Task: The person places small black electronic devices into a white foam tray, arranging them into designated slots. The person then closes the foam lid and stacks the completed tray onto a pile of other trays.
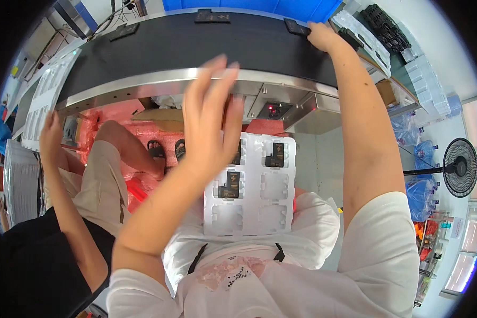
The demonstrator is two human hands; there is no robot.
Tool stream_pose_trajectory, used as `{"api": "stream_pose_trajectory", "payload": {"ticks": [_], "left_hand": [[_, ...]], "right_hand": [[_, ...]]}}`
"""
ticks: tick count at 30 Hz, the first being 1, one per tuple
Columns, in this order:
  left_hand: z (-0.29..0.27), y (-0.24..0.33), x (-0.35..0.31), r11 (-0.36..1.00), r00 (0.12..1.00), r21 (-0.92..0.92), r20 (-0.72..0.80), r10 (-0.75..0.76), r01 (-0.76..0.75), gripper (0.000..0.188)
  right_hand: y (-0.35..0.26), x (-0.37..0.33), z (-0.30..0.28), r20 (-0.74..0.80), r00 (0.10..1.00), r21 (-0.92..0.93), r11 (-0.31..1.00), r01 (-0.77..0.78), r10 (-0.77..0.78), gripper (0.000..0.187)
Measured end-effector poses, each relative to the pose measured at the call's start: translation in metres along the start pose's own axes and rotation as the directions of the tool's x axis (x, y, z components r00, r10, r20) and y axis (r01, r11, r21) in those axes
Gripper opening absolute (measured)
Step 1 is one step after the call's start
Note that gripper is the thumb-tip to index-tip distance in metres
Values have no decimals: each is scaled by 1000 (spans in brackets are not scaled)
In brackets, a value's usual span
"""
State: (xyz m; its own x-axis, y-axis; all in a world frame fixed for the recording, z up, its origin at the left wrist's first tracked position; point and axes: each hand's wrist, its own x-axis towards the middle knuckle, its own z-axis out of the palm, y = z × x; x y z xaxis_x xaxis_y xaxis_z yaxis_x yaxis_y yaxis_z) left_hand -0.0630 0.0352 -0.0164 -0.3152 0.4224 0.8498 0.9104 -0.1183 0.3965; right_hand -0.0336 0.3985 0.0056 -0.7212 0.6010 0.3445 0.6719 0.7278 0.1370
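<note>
Above a black conveyor belt, the right hand reaches a flat black part, grip unclear, while the left hand hovers open, empty, over a white tray.

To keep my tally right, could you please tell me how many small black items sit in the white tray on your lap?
3: one in the white tray's top-right pocket, one mid-left, one upper-left partly behind the left hand, which may hide more.

Pale floor under bright, even light. Black standing fan at right, beside bagged water bottles. Windows at lower right. Blue panel along the top edge. Red mat below, at left.
</note>
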Motion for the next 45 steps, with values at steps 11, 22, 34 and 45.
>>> {"api": "stream_pose_trajectory", "payload": {"ticks": [11,22,34,45], "left_hand": [[120,-120,140,823,684,546,662,-305,-161,28],[52,-30,131,814,750,563,598,-282,-142,18],[-46,43,-154,521,309,78,728,-612,850,17],[-27,45,-264,694,539,150,523,-660,704,11]], "right_hand": [[13,-118,-107,26,995,729,683,44,-92,17],[-22,-324,-29,617,653,781,438,-445,-439,16],[-58,-373,62,310,871,676,733,79,-381,37],[-78,-428,38,181,906,393,873,289,-382,37]]}}
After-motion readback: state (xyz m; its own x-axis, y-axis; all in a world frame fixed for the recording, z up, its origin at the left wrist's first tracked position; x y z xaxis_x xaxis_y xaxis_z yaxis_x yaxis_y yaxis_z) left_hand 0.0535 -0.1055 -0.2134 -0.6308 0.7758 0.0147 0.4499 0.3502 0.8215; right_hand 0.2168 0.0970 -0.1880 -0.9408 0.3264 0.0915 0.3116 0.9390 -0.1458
